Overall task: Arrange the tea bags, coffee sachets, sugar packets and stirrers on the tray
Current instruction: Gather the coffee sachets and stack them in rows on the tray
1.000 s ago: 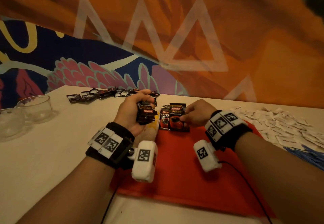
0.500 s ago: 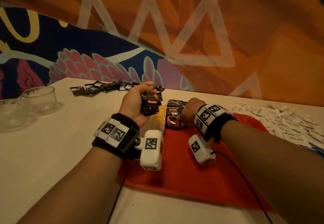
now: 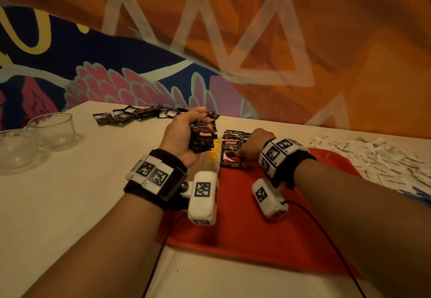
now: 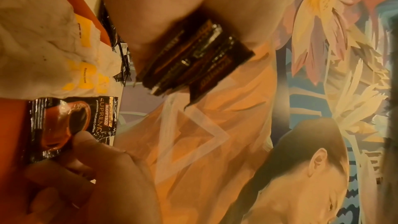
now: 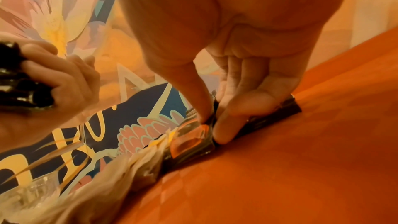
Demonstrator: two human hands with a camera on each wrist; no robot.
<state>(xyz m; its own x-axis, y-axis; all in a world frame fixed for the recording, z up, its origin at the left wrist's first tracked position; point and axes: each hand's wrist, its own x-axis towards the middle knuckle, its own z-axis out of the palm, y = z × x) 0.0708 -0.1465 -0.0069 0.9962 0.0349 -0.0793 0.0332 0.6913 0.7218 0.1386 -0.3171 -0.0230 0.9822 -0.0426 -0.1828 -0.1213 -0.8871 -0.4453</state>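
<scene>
Head view: a flat red plastic tray (image 3: 268, 234) lies on the pale table (image 3: 70, 204). At its far left corner it holds a row of black coffee sachets (image 3: 232, 153) lying flat and overlapping, long axis running away from the person, printed top edge toward the wall, with white-and-yellow tea bags (image 3: 213, 152) just beside them on the left. The right hand (image 3: 253, 147) reaches down onto the nearest sachet, fingertips pinching its near right corner. The left hand (image 3: 184, 134) is raised above the table, fingers curled round a bundle of black sachets (image 3: 203, 138) held on edge. Loose black sachets (image 3: 140, 114) lie scattered at the far table edge; white sugar packets (image 3: 373, 158) are heaped to the right of the tray; two clear glass bowls (image 3: 35, 139) stand at far left, their contents not discernible. Left wrist view: the bundle (image 4: 193, 64) is clamped between palm and fingers, stacked face to face, edges pointing out of the grip. Below it the tea bags (image 4: 53, 54) rest beside the top sachet (image 4: 73, 125) on the tray, with the right hand's fingers (image 4: 90, 144) on it. Right wrist view: thumb and fingers (image 5: 232, 118) are pressed together on the sachet's corner (image 5: 191, 140), which lies flat on the tray surface (image 5: 301, 159).
</scene>
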